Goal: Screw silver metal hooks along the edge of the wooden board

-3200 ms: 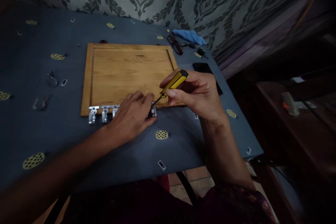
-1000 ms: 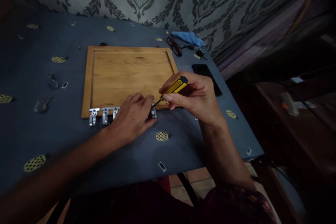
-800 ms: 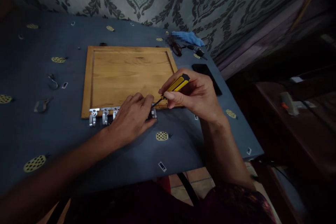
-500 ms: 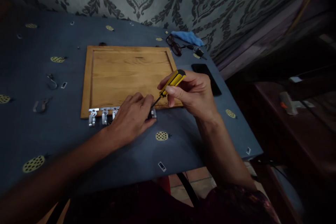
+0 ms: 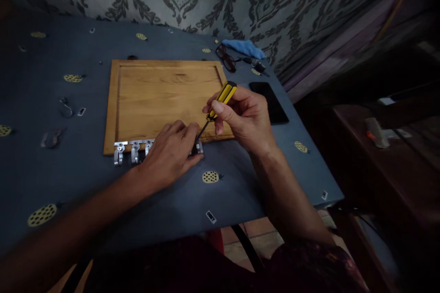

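Observation:
A yellow and black screwdriver (image 5: 223, 99) is gripped in my right hand (image 5: 252, 119), its handle tilted up and to the right. Its thin shaft slants down to the near edge of a framed wooden board (image 5: 165, 96), beside my left fingertips. Along that edge lies a shiny metal hook rail (image 5: 135, 150) with several hooks hanging over the side. My left hand (image 5: 173, 149) is closed over the rail's right part, fingers on top and thumb at the near side. The hand covers most of that part, and the exact spot the tip touches is hard to see.
Two loose metal hooks, an upper one (image 5: 66, 106) and a lower one (image 5: 52, 137), lie left on the blue tablecloth (image 5: 137, 219). A black phone (image 5: 270, 100), sunglasses (image 5: 227, 59), keys (image 5: 257, 65) and a blue cloth (image 5: 244, 47) sit behind my right hand. Patterned wallpaper backs the table.
My right hand and the screwdriver have shifted slightly left, and the handle stands a bit more upright. My left hand stays on the rail. The whole view has drifted a little.

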Demonstrator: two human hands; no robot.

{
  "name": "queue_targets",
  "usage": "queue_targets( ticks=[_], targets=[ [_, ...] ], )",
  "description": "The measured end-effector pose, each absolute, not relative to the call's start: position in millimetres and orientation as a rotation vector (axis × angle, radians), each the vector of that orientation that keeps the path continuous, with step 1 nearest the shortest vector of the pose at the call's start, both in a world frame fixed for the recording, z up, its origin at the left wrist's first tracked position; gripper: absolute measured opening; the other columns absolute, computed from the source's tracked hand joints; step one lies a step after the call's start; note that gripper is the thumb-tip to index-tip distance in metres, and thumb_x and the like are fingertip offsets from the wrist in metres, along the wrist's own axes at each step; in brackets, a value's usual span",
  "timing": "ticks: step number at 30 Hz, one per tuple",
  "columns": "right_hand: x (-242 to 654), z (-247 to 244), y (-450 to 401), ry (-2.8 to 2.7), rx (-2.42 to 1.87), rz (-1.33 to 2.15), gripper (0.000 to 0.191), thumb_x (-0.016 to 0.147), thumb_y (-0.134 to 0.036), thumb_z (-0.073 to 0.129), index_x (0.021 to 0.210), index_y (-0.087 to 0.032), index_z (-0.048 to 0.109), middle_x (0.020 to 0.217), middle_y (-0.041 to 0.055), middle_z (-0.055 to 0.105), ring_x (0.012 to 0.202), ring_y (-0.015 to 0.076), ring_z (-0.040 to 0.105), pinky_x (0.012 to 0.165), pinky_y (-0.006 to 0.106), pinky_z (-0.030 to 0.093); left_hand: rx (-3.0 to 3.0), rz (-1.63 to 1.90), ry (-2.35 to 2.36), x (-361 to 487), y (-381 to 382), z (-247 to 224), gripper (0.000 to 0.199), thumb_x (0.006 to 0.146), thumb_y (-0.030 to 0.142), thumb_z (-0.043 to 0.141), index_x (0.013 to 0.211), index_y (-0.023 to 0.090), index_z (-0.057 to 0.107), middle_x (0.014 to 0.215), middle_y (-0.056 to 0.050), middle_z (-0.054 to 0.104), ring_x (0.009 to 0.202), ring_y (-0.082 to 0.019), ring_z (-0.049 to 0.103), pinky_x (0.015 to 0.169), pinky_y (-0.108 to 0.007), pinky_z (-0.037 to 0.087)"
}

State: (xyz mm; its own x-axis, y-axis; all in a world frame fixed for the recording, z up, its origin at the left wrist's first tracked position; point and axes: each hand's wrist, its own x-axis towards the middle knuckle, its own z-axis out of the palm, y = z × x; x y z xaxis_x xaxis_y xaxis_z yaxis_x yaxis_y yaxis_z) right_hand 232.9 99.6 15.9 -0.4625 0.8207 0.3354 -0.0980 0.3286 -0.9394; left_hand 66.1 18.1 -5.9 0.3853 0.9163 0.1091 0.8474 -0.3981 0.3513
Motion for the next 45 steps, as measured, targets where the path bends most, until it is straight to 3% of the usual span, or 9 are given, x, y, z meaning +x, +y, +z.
queue_targets(
  ticks=[5, 9, 14, 20, 25, 30, 35, 45],
  targets=[
    [242.2, 21.8, 100.7, -1.788, -0.614, 1.330, 0.029, 0.089, -0.043, 0.073, 0.106, -0.020, 0.073, 0.084, -0.0016, 0.072, 0.049, 0.0048, 0.061, 0.056, 0.022, 0.056, 2.413, 0.437, 1.570, 66.1, 18.4, -7.4, 0.028, 0.090, 0.029, 0.065, 0.110, 0.018, 0.050, 0.100, -0.010, 0.070, 0.103, -0.031, 0.059, 0.088, -0.044, 0.049],
    [239.2, 22.7, 96.6, -1.779, -0.624, 1.283, 0.020, 0.086, -0.039, 0.076, 0.091, -0.020, 0.075, 0.070, -0.0033, 0.068, 0.046, 0.0061, 0.058, 0.049, 0.021, 0.052, 2.416, 0.420, 1.567, 66.6, 18.5, -7.4, 0.030, 0.090, 0.029, 0.065, 0.113, 0.017, 0.050, 0.101, -0.011, 0.070, 0.103, -0.031, 0.059, 0.088, -0.045, 0.049],
    [228.2, 18.2, 85.1, -1.687, -0.715, 1.210, 0.031, 0.071, -0.040, 0.088, 0.072, -0.021, 0.064, 0.067, -0.0052, 0.062, 0.044, 0.0055, 0.052, 0.037, 0.019, 0.044, 2.418, 0.379, 1.580, 67.7, 19.0, -7.1, 0.036, 0.090, 0.028, 0.066, 0.118, 0.014, 0.050, 0.105, -0.013, 0.071, 0.107, -0.033, 0.059, 0.090, -0.047, 0.049],
    [231.0, 21.5, 78.7, -1.747, -0.743, 1.232, 0.027, 0.074, -0.036, 0.087, 0.079, -0.021, 0.065, 0.073, -0.0041, 0.064, 0.053, 0.0068, 0.056, 0.045, 0.019, 0.052, 2.425, 0.436, 1.582, 67.3, 19.1, -11.2, 0.036, 0.088, 0.029, 0.067, 0.117, 0.017, 0.049, 0.104, -0.012, 0.071, 0.107, -0.032, 0.060, 0.091, -0.047, 0.049],
    [239.4, 28.9, 84.1, -1.832, -0.644, 1.416, 0.023, 0.082, -0.033, 0.081, 0.099, -0.020, 0.074, 0.089, -0.0007, 0.071, 0.062, 0.0070, 0.064, 0.055, 0.020, 0.059, 2.421, 0.437, 1.576, 66.9, 19.2, -10.7, 0.038, 0.088, 0.028, 0.066, 0.119, 0.016, 0.048, 0.102, -0.012, 0.071, 0.106, -0.032, 0.060, 0.089, -0.047, 0.050],
    [234.6, 26.7, 82.0, -1.828, -0.603, 1.350, 0.015, 0.080, -0.030, 0.082, 0.086, -0.018, 0.075, 0.081, -0.0015, 0.070, 0.054, 0.0058, 0.062, 0.050, 0.018, 0.054, 2.413, 0.413, 1.561, 67.3, 20.1, -7.3, 0.032, 0.089, 0.029, 0.065, 0.116, 0.015, 0.052, 0.106, -0.013, 0.071, 0.109, -0.033, 0.059, 0.094, -0.049, 0.050],
    [228.3, 21.5, 76.4, -1.801, -0.682, 1.240, 0.024, 0.073, -0.032, 0.088, 0.078, -0.018, 0.069, 0.070, -0.0038, 0.063, 0.053, 0.0070, 0.058, 0.047, 0.021, 0.050, 2.382, 0.333, 1.544, 67.3, 21.1, -3.4, 0.023, 0.091, 0.029, 0.065, 0.108, 0.014, 0.058, 0.108, -0.015, 0.071, 0.111, -0.034, 0.059, 0.096, -0.049, 0.050],
    [229.1, 21.9, 79.4, -1.713, -0.731, 1.180, 0.033, 0.070, -0.036, 0.090, 0.074, -0.020, 0.061, 0.067, -0.0061, 0.059, 0.049, 0.0061, 0.057, 0.042, 0.019, 0.049, 2.394, 0.300, 1.561, 67.3, 20.3, -2.6, 0.038, 0.091, 0.030, 0.066, 0.120, 0.012, 0.051, 0.110, -0.014, 0.069, 0.111, -0.033, 0.058, 0.095, -0.047, 0.050]
  ],
)
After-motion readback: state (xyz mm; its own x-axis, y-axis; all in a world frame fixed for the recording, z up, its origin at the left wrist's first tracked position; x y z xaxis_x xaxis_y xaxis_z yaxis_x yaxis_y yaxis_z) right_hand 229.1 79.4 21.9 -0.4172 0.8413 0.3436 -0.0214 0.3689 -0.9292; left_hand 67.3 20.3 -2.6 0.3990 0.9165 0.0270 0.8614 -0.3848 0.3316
